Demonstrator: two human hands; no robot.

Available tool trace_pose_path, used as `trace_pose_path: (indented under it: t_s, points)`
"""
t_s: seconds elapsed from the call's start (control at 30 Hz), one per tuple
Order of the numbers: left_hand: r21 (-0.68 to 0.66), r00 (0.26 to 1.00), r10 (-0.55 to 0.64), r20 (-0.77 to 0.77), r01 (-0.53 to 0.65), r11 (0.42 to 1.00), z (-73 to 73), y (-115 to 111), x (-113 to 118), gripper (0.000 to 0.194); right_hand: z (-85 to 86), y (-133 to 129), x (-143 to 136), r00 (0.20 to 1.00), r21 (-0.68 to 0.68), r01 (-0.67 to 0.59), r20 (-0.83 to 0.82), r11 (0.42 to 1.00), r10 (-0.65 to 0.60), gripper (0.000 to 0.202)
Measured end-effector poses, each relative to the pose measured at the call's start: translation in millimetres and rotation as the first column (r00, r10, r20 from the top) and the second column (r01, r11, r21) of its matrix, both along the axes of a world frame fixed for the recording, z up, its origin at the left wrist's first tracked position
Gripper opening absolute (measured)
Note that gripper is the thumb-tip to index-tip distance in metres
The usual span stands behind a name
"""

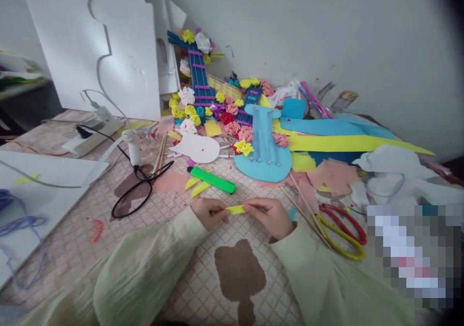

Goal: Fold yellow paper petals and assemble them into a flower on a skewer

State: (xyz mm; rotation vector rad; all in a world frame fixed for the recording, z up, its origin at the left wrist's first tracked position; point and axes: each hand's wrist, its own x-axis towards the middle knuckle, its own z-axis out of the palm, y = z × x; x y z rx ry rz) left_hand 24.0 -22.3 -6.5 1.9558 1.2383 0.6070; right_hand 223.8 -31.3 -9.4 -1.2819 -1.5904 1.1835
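Note:
A small yellow strip (236,210) is stretched between my two hands over the tiled-pattern table. My left hand (210,212) pinches its left end, and my right hand (268,215) pinches its right end between thumb and fingers. Just beyond my hands lies a green cutter (213,180), with yellow strips (199,189) beside it. Farther back is a light-blue guitar-shaped cutout (263,147) with a yellow flower (244,147) at its left edge. A white cutout (200,148) lies to its left.
Scissors (344,234) and wooden sticks (308,210) lie right of my right hand. A glue gun (134,149) with a looped black cable (132,215) stands at the left, near a power strip (92,135). Paper flowers (188,113) crowd the back; a white board (94,46) leans there.

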Motion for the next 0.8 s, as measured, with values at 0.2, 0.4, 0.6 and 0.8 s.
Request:
trace_pose_path:
  t_s: [0.2,0.4,0.6,0.8]
  points:
    - [-0.168,0.962,0.073,0.262,-0.029,0.985,-3.1,1.2,3.3,0.028,5.2,1.5,-7.2,0.952,-0.162,-0.047,-0.305,0.986,-0.005,0.028]
    - [-0.068,0.967,-0.089,0.239,0.108,0.992,-3.5,-7.2,8.5,0.033,6.4,-3.6,-27.1,0.917,-0.225,0.075,-0.368,0.971,-0.156,0.023]
    - [0.445,0.992,0.076,-0.104,-0.022,0.895,16.4,10.4,-19.8,0.037,12.4,8.0,-37.5,0.935,-0.271,0.024,-0.335,0.962,-0.118,0.023]
    - [0.479,0.955,0.2,-0.219,-0.074,0.875,13.7,37.6,-47.0,0.027,6.2,22.8,-54.0,0.965,-0.284,0.016,-0.245,0.959,-0.089,0.024]
